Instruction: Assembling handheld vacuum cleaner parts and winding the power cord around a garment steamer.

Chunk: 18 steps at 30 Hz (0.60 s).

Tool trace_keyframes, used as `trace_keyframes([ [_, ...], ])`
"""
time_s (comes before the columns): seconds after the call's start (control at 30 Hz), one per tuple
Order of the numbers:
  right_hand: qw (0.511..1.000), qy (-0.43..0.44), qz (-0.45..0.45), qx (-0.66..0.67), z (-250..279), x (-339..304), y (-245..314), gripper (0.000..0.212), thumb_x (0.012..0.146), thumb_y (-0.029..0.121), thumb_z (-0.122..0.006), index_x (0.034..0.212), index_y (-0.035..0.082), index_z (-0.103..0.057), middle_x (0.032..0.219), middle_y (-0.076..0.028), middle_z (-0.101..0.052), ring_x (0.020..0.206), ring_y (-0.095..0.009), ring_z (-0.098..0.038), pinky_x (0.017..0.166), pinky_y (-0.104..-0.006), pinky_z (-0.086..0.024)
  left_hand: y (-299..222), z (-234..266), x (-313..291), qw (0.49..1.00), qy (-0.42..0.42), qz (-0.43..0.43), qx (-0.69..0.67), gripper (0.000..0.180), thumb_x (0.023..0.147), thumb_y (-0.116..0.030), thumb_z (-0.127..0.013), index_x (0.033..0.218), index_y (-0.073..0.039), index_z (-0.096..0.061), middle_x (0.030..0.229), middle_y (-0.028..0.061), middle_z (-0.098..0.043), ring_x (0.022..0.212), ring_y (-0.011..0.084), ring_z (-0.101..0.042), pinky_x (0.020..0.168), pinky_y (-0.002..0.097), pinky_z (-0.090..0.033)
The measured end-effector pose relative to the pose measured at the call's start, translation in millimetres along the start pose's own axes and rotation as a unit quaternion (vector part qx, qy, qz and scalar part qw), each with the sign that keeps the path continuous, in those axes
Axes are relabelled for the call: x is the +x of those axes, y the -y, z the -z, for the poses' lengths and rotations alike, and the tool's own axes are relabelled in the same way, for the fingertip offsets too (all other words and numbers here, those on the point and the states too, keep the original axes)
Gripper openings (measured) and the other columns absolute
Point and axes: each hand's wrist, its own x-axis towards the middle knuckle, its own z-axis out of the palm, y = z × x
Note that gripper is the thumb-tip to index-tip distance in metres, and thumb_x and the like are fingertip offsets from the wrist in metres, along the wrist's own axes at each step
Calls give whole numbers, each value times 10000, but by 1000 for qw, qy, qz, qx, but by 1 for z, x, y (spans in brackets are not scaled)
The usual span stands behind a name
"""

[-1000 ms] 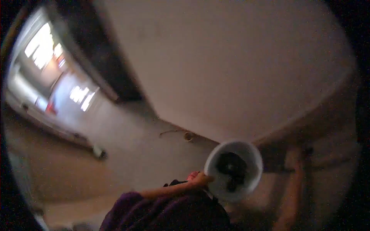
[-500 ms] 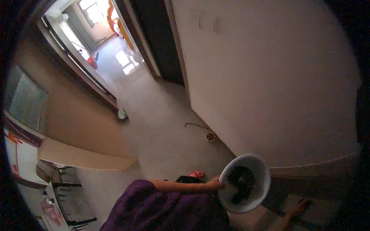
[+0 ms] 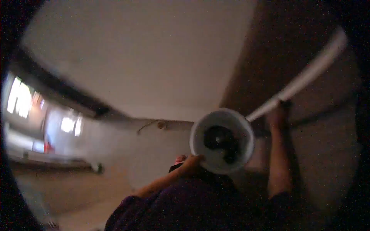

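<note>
At L hand [image 3: 190, 163], fingers [image 3: 199, 158] hooked over rim of white tub [image 3: 248, 144], pinching its lower-L edge; exact finger/thumb detail too blurred. Tub sits just R of & above those fingers, mouth twd camera. Inside, up & R of L fingers, dark item [image 3: 217, 136] w/ pale tub bottom showing around it; kind unclear. R hand [image 3: 278, 115] well R of L fingers & higher, apart from tub; its fingers are by small dark thing [image 3: 285, 103], can't tell if gripping or spread (blur). Pale strip [image 3: 308, 77] slants up & R from tub, passing just above R fingers. Just L of L fingers: pink thing [image 3: 180, 158]. Farther up-L: small round thing [image 3: 161, 124] on floor [image 3: 150, 154], nr foot of pale wall [image 3: 135, 57].
</note>
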Motion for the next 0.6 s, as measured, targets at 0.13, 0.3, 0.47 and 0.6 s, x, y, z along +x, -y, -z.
trace_keyframes([
  [0.13,997,-50,-43,35,47,49,58,414,943,341,-414,962,-1,-645,1021,-231,-621,1044,-391,-541,915,-446,-400,6,31,17,984,-16,-110,138,448,799,-189,-631,1190,-8,-505,1102,116,-577,971,286,-583,817,404,-481],
  [0.3,975,-158,-155,33,5,42,-20,565,930,479,-427,874,-48,-623,782,-247,-631,770,-442,-596,683,-445,-472,46,50,87,992,91,-7,-92,426,807,-188,-623,1174,-4,-509,1088,129,-579,942,291,-593,778,402,-497],
  [0.47,930,-6,-332,155,29,66,51,588,922,477,-452,792,-75,-612,679,-258,-605,677,-432,-592,632,-465,-465,142,102,147,929,102,179,-308,405,815,-187,-615,1159,0,-513,1075,142,-581,912,296,-602,739,399,-513],
  [0.6,906,10,-422,-5,45,64,25,579,920,466,-464,771,-75,-603,657,-249,-593,619,-407,-583,613,-474,-453,147,120,160,979,191,-42,-56,366,786,-142,-647,1114,-17,-547,1095,144,-587,952,283,-587,809,406,-497],
])
